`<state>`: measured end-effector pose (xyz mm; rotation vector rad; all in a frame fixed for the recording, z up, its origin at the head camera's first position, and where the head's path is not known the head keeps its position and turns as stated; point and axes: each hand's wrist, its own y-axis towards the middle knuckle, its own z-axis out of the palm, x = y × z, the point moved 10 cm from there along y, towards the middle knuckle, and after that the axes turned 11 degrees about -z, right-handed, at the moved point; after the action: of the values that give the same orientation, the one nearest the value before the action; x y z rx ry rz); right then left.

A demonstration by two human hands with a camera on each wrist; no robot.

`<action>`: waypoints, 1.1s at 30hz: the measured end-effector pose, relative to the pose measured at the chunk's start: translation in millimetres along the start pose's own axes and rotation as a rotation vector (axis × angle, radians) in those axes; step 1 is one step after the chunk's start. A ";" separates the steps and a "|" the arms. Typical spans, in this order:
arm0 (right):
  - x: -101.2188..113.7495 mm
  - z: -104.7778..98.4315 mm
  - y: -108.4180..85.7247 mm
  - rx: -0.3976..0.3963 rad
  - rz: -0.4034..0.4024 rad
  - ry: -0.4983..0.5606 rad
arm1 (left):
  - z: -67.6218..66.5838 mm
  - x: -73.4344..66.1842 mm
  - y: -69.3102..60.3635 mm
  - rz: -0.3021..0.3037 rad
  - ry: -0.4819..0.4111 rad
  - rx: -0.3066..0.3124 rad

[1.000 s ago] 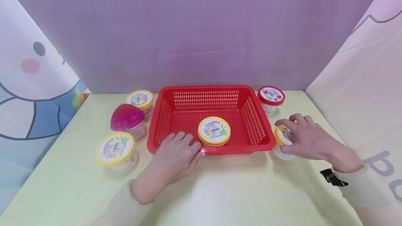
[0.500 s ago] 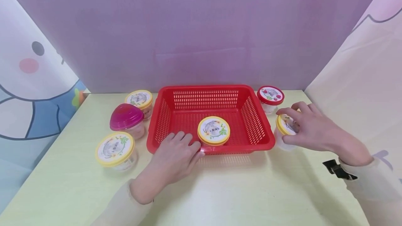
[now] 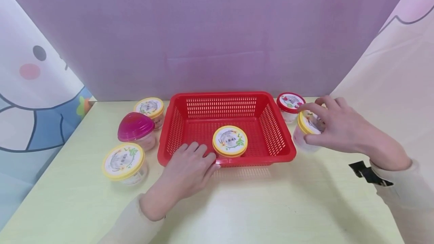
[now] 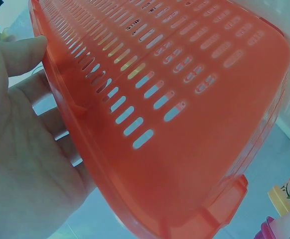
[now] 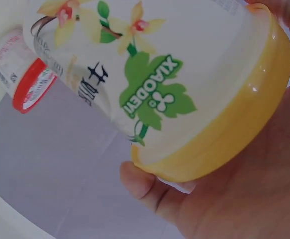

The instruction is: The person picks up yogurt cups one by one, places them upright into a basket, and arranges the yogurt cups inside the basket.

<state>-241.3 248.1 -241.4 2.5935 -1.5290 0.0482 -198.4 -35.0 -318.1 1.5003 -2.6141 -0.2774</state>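
Observation:
My left hand (image 3: 190,168) grips the front rim of the red plastic basket (image 3: 166,131), left of its middle. In the left wrist view, the thumb and fingers lie on opposite sides of that rim. Inside the basket, near the front, sits a yellow-lidded tub (image 3: 230,141). To the right of the basket, my right hand (image 3: 346,127) holds another yellow-lidded tub (image 3: 306,138) by its lid, thumb in front and fingers behind. Its printed side, with flowers and a green leaf, fills much of the right wrist view; I cannot tell whether its base touches the table.
Just behind the held tub stands a red-lidded tub (image 3: 289,106). Left of the basket are two yellow-lidded tubs, one near (image 3: 123,163) and one far (image 3: 149,109), with a magenta dome-lidded tub (image 3: 136,129) between. A purple cloth wall (image 3: 217,37) closes off the back.
My right hand and the yellow-lidded tub in it have moved up in the head view, closer to the red-lidded tub. My left hand and the basket have hardly moved.

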 end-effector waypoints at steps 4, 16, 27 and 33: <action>5.6 -7.3 3.0 -0.017 -0.002 0.010 | 0.2 -0.3 0.3 -0.001 0.004 0.003; 27.6 -20.4 15.8 -0.023 -0.030 0.008 | -0.1 -0.1 0.4 -0.002 0.002 0.003; 55.1 -17.3 33.4 -0.044 -0.092 0.046 | 1.8 1.7 0.5 -0.014 0.000 0.024; 62.7 -6.8 41.3 -0.025 -0.097 0.071 | 2.4 1.0 0.4 -0.011 -0.004 0.023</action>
<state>-246.6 174.7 -224.8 2.6132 -1.3698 0.1097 -199.6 -35.5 -320.4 1.5229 -2.6225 -0.2525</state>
